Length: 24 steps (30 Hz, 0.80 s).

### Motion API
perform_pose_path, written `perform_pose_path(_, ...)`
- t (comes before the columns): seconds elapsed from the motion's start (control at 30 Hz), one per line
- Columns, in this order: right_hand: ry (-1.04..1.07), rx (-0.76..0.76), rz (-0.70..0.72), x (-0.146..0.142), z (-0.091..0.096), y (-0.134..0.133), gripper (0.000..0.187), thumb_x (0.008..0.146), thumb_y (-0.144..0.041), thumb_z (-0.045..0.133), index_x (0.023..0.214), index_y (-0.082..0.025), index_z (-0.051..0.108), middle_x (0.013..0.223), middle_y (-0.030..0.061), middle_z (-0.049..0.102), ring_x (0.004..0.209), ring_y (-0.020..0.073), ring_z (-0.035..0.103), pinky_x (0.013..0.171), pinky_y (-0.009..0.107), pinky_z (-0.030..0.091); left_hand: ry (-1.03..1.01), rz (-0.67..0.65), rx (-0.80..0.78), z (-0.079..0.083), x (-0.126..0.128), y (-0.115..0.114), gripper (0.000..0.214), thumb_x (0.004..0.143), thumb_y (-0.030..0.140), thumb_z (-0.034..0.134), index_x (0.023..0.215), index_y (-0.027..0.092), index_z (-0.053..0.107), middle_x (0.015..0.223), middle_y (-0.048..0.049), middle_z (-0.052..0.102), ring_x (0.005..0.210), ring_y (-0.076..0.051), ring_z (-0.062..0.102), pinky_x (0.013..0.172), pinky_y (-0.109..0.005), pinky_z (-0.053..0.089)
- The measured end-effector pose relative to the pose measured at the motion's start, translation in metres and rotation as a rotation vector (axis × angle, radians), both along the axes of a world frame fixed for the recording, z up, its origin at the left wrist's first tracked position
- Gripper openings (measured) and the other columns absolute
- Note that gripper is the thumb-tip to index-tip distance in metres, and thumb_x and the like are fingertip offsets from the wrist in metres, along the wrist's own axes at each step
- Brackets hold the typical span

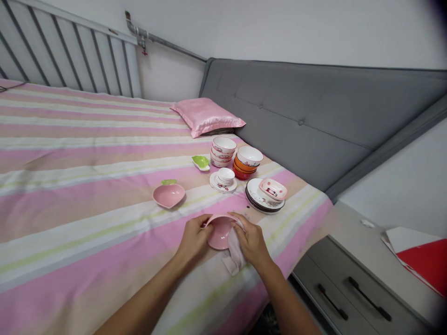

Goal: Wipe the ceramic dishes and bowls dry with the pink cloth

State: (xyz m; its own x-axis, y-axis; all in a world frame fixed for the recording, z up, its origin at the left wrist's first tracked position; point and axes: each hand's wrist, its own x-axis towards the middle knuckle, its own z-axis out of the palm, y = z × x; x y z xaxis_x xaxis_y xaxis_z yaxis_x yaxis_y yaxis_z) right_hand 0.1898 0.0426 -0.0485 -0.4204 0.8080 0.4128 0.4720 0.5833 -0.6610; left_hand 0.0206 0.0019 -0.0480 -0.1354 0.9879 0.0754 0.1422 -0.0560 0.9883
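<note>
Between my hands, above the bed, is a pink bowl (pixel 219 236), tilted so its glossy inside faces me. My left hand (pixel 195 235) is closed on its left rim, thumb inside. My right hand (pixel 252 237) grips the right rim together with a pale pink cloth (pixel 236 251), which hangs down from the fingers. A pink bowl with a pointed edge (pixel 169 195) and a green leaf-like part (pixel 169 182) lies to the left. Just beyond my hands, plates (pixel 254 195) are stacked under a pink rectangular dish (pixel 274 189).
Small white bowls (pixel 226 175) sit on little plates (pixel 213 182). Behind stand white patterned bowls (pixel 223 145), a stack with orange and red bowls (pixel 244 166), and a green leaf-shaped dish (pixel 200 162). A pink pillow (pixel 207 116), grey headboard (pixel 296 102) and drawer cabinet (pixel 349 284) border the bed.
</note>
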Motion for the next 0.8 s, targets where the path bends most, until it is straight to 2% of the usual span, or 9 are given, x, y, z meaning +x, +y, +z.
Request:
perform_pose_path(0.2,-0.016,0.002,-0.088,-0.003,0.003,-0.003,0.027,0.093,-0.030,0.038,0.106,-0.019,0.058,0.090,0.0057,0.070,0.080,0.0187,0.066,0.069,0.026,0.049,-0.056,0.113,-0.063,-0.005,0.002,0.002,0.033,0.066,0.020,0.045,0.089,0.013,0.069,0.075,-0.0034,0.067,0.070,-0.019,0.057,0.059,-0.026,0.042)
perform_pose_path(0.33,-0.076,0.030,-0.194,-0.009,-0.002,-0.005,0.031,0.094,-0.036,0.033,0.095,-0.015,0.056,0.065,0.0039,0.063,0.058,0.0190,0.061,0.053,0.026,0.041,-0.177,0.158,-0.083,-0.010,0.007,0.002,0.028,0.067,0.024,0.048,0.084,0.012,0.066,0.068,-0.0026,0.063,0.063,-0.016,0.055,0.057,-0.026,0.042)
perform_pose_path(0.4,-0.087,0.044,-0.233,-0.011,-0.005,-0.006,0.033,0.094,-0.037,0.031,0.090,-0.015,0.055,0.059,0.0027,0.059,0.053,0.0189,0.058,0.050,0.026,0.037,-0.213,0.158,-0.087,-0.012,0.010,0.002,0.025,0.067,0.025,0.049,0.083,0.012,0.065,0.066,-0.0016,0.060,0.060,-0.015,0.053,0.056,-0.025,0.041)
perform_pose_path(0.57,-0.016,0.011,-0.290,-0.013,-0.007,-0.008,0.032,0.094,-0.038,0.030,0.086,-0.017,0.054,0.059,0.0020,0.056,0.053,0.0186,0.055,0.051,0.027,0.037,-0.299,0.130,-0.105,-0.011,0.017,-0.001,0.021,0.068,0.026,0.053,0.081,0.012,0.061,0.067,-0.0008,0.058,0.059,-0.014,0.052,0.054,-0.025,0.041)
perform_pose_path(0.8,0.146,-0.102,-0.350,-0.019,-0.010,-0.010,0.032,0.093,-0.040,0.032,0.085,-0.019,0.054,0.069,0.0046,0.062,0.064,0.0194,0.058,0.058,0.028,0.042,-0.380,0.135,-0.114,-0.005,0.029,-0.007,0.020,0.072,0.029,0.055,0.086,0.014,0.058,0.073,0.0005,0.057,0.064,-0.012,0.051,0.058,-0.024,0.041)
